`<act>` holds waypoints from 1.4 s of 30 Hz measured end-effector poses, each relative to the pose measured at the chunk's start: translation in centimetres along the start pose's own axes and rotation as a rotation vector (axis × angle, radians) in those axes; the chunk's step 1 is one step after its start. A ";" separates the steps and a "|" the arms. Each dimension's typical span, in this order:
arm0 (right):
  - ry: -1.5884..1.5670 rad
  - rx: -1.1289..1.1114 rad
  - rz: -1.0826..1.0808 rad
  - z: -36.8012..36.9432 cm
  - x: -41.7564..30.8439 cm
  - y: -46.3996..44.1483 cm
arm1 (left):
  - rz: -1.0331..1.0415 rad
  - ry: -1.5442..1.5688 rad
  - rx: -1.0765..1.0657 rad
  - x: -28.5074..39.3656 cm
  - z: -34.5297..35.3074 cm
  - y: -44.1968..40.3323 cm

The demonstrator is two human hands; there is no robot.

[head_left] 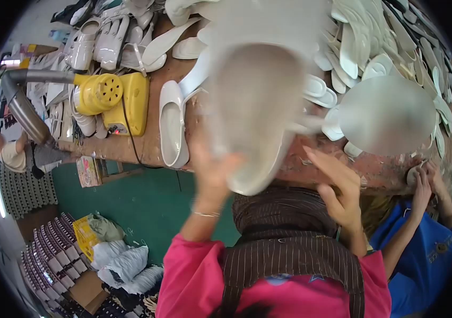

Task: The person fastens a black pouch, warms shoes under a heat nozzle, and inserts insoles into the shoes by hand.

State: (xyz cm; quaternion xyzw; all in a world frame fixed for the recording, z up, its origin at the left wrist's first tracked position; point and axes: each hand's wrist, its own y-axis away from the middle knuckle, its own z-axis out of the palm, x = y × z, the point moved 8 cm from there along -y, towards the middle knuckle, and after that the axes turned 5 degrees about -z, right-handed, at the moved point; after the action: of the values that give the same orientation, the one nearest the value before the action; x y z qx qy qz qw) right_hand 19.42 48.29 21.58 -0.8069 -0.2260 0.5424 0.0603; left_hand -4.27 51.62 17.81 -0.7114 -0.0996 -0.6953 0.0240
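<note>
A white slip-on shoe [260, 114] is held up close to the camera, its toe pointing down towards me and its upper part smeared by motion. My left hand [216, 172] grips its left side near the toe, with the thumb over the edge. Just right of the shoe, my right hand [342, 185] is raised with fingers stretched and apart, holding nothing. Another white shoe [173, 124] lies on the worktable [149, 146] to the left of the held one.
A yellow machine [130, 106] with a metal duct [29, 108] stands at the table's left. White shoes and soles [364, 37] pile up along the back. At right, a co-worker in a blue shirt [417, 254] handles a small pale piece. Bagged goods [122, 262] lie on the floor.
</note>
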 end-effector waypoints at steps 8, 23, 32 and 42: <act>0.603 0.403 0.344 -3.8 9.0 4.4 | -0.263 -0.110 0.343 -6.7 -21.1 -8.1; 0.235 0.830 0.655 -10.8 18.8 9.8 | -0.555 -0.037 0.129 -10.3 -21.4 -6.2; -0.440 0.935 0.480 -12.2 17.9 8.9 | -0.400 -0.393 0.280 -11.2 -24.4 -5.2; -0.749 0.769 0.366 -6.9 16.2 6.1 | 0.231 -1.129 0.589 -3.1 -18.2 -3.1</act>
State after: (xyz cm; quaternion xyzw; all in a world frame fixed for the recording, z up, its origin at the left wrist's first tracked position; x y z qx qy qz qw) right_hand 32.44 50.85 8.57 -0.5054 0.1254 0.8365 0.1707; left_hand -22.78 51.15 14.96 -0.9374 -0.2061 -0.1507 0.2367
